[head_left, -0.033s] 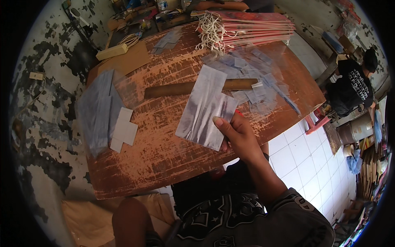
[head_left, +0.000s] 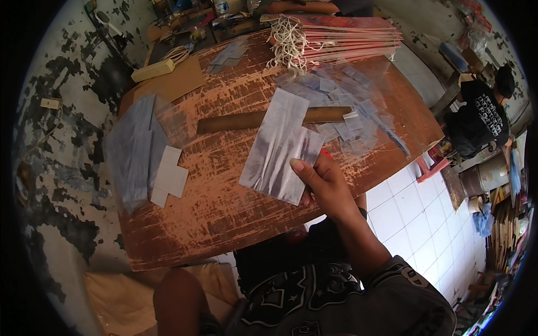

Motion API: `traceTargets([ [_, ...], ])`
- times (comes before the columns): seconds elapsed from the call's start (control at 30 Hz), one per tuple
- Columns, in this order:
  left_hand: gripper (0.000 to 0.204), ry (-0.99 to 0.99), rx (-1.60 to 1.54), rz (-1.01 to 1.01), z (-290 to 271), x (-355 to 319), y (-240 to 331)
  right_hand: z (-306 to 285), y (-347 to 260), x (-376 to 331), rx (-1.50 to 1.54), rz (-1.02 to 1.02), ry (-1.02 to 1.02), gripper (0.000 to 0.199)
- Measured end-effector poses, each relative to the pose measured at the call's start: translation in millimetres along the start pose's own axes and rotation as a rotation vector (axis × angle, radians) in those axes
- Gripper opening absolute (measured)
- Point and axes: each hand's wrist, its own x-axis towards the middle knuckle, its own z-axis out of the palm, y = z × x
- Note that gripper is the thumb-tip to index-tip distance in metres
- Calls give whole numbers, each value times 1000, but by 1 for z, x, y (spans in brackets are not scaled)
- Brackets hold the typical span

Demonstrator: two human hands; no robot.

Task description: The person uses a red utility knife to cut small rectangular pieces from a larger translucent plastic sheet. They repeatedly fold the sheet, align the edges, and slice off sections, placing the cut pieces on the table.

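Note:
My right hand (head_left: 328, 182) is closed on a shiny clear plastic sheet (head_left: 280, 151) cut in a stepped shape, thumb on top and fingers underneath. It is held above the table, and whether it is one layer or several I cannot tell. A small bit of something red shows behind the fingers. Beneath the sheet's upper part runs a flat brown strip (head_left: 224, 121). Left of it lies a pale card template (head_left: 169, 178) of similar stepped outline, partly over a pile of plastic sheets (head_left: 134, 151). My left hand is out of the picture.
Loose plastic pieces (head_left: 336, 89) spread over the right of the worn brown table (head_left: 213, 224). Behind them lies a stack of red items with white cords (head_left: 347, 36). A wooden block (head_left: 152, 71) rests on brown board (head_left: 176, 81). A person in black (head_left: 482, 117) is at the right.

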Motion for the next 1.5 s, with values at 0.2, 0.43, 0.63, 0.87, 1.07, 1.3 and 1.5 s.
traceTargets([
  [0.2,48,-48,8,28,-2,0,-3,0,-2,-6,-16,-10,34,38],
  [0.43,52,-97,21,65,-4,0,-7,-1,0,-8,-24,-5,22,38],
  [0.63,55,-146,40,96,-7,1,-11,3,-2,-5,10,4,-10,38],
  [0.87,59,-199,61,136,-15,0,-13,7,-1,-4,-7,24,-32,39],
  [1.07,62,-240,146,212,-6,-4,-10,3,6,-2,-12,11,-45,39],
  [1.3,61,-219,233,261,-33,10,-23,3,7,-1,-18,6,-33,40],
  [1.5,60,-310,139,219,-21,-2,-17,6,7,-1,-24,21,-37,39],
])
